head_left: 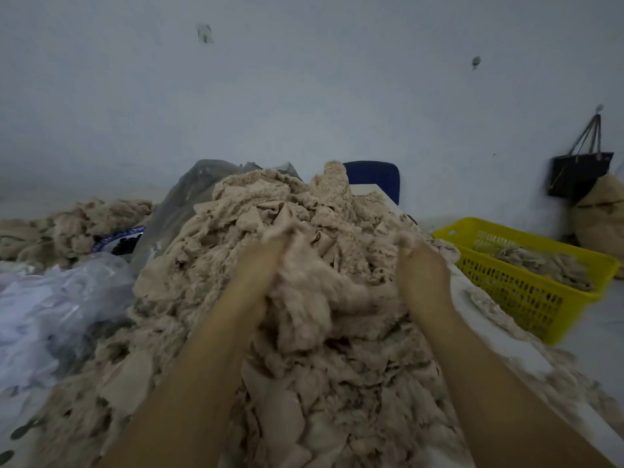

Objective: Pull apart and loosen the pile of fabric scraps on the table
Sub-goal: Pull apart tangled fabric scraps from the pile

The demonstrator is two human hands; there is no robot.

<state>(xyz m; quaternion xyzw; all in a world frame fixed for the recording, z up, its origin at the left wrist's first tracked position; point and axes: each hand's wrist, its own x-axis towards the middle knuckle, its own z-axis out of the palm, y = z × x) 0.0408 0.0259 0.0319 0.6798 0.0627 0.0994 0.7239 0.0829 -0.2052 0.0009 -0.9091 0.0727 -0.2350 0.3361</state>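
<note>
In one scrap pile [216,265], left hand [261,265] and right hand [420,265] seem buried.

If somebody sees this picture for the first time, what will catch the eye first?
The big heap of beige fabric scraps fills the middle, and the left hand and right hand are sunk into it with fingers hidden. At the right, a bright yellow basket holding more scraps stands out against the grey room.
</note>
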